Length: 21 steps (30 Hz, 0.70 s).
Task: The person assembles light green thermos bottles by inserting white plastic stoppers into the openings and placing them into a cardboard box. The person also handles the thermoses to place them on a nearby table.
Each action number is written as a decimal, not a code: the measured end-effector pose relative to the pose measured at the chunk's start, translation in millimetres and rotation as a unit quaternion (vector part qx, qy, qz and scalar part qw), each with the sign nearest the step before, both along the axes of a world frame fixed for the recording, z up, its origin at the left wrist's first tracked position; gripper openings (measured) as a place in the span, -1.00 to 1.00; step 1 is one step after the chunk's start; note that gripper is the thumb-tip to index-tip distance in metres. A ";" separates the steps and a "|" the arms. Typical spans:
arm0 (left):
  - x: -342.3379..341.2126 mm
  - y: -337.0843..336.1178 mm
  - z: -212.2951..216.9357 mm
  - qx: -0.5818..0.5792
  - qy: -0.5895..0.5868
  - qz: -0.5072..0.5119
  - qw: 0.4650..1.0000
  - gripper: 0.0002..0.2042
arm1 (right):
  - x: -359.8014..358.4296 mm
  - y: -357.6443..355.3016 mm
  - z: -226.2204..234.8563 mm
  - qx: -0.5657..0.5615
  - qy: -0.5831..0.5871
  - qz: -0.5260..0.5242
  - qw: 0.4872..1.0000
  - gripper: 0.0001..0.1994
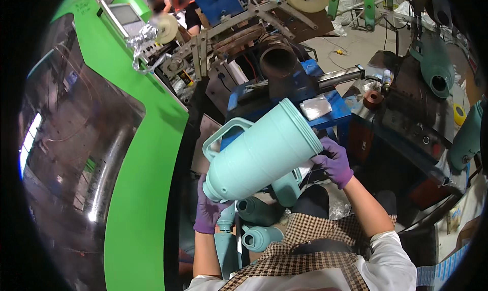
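Note:
A light teal plastic thermos flask casing (262,153) lies tilted across the middle of the view, its wide ribbed end up to the right and its narrow neck down to the left. A loop handle sticks out on its upper left side. My left hand (207,213), in a purple glove, is closed around the neck end. At the wide end my right hand (335,164), gloved the same way, grips the rim with thumb and fingers. Behind and below it, near my lap, are more teal casings (260,238), partly hidden by the held one.
To the left runs a bright green machine panel (134,225). Ahead stands a blue machine with a dark round tube (278,59) and a clear packet (315,108). A dark bench (401,123) on the right carries a brown roll (372,98) and another casing (438,72). Another person is far back.

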State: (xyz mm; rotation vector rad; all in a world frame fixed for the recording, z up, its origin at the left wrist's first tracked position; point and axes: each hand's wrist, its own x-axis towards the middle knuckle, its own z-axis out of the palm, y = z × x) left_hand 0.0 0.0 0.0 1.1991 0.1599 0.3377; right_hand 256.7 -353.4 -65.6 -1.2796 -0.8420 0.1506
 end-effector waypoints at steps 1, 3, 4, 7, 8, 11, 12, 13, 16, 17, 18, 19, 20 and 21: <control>-0.1 22.4 -9.5 -0.056 -0.002 -0.006 0.998 -0.33 | 5.9 5.3 -3.1 0.035 -0.067 0.018 0.997 -0.33; 21.4 9.9 -13.9 -0.071 -0.041 0.025 0.996 -0.44 | 25.9 -3.1 6.4 0.152 -0.108 0.033 0.982 -0.40; 26.9 -2.9 -20.2 -0.036 -0.053 0.061 0.996 -0.47 | 15.1 1.9 13.1 0.227 -0.055 0.026 0.972 -0.40; 53.4 -34.7 -6.3 0.012 -0.078 0.164 0.983 -0.58 | 14.1 9.3 8.1 0.216 0.015 -0.183 0.959 -0.45; 63.8 -43.7 3.1 0.053 -0.084 0.212 0.972 -0.57 | 16.1 5.4 4.4 0.159 0.030 -0.251 0.954 -0.49; 100.1 -24.3 16.5 0.249 -0.189 0.313 0.897 -0.56 | 28.6 4.2 -22.1 0.095 0.121 -0.276 0.949 -0.64; 117.3 -13.6 16.7 0.287 -0.212 0.319 0.878 -0.53 | 29.3 8.4 -26.9 0.096 0.148 -0.271 0.946 -0.71; 133.5 -20.8 25.0 0.319 -0.234 0.326 0.858 -0.50 | 31.2 9.3 -26.6 0.113 0.165 -0.257 0.945 -0.72; 172.0 -46.8 38.8 0.609 -0.272 0.314 0.676 -0.37 | 40.7 10.2 -24.8 0.162 0.173 -0.222 0.946 -0.75; 190.9 -83.9 42.8 0.627 -0.344 0.331 0.616 -0.37 | 46.7 6.9 -31.0 0.168 0.144 -0.224 0.949 -0.75; 206.2 -114.3 61.8 0.786 -0.409 0.306 0.348 -0.39 | 54.8 -2.1 -38.2 0.170 0.113 -0.234 0.951 -0.76; 219.2 -127.6 50.0 0.702 -0.297 0.316 0.565 -0.45 | 54.4 0.8 -37.2 0.179 0.115 -0.240 0.947 -0.76; 233.8 -146.3 58.8 0.734 -0.277 0.329 0.525 -0.46 | 56.5 -1.7 -37.9 0.183 0.117 -0.254 0.943 -0.77; 254.0 -162.4 68.0 0.725 -0.249 0.314 0.559 -0.49 | 58.9 -4.6 -35.1 0.188 0.116 -0.268 0.938 -0.77</control>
